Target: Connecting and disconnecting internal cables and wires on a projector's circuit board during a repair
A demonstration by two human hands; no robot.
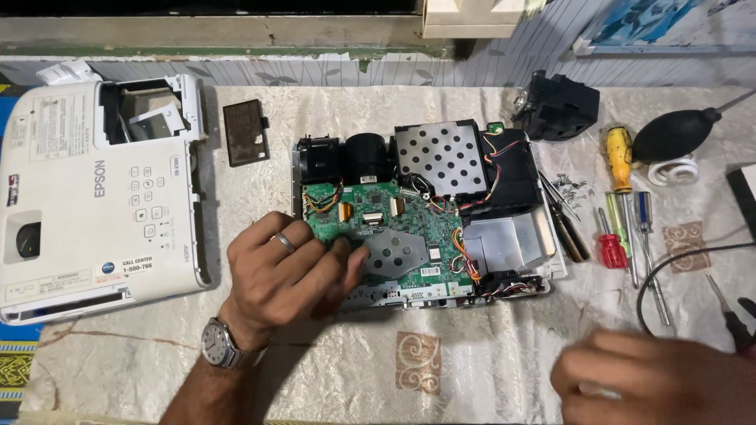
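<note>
So the opened projector (429, 212) sits pretty much in the middle of the worktop (354, 370), lid off, with its green circuit board (394, 232) facing up. The left hand (287, 267) rests on the board's near-left corner, fingers curled and pressed down onto the edge, thumb lying against a round grey metal plate (396, 253) on the board; it's not pinching anything as far as I can see. There's a ring on one finger and a wristwatch (216, 344) on that arm.

The right hand (654, 382) is low at the near-right edge, loosely closed and blurry, so I can't tell whether it's holding anything.

Behind the board there's a perforated metal cover (441, 157) and a black lens barrel (368, 157). The white top cover (98, 197) lies off to the left, with a small dark panel (246, 132) between it and the projector. To the right there's a row of screwdrivers (622, 220), some loose screws (571, 187), a black air blower (677, 134) and a black cable (669, 271).
</note>
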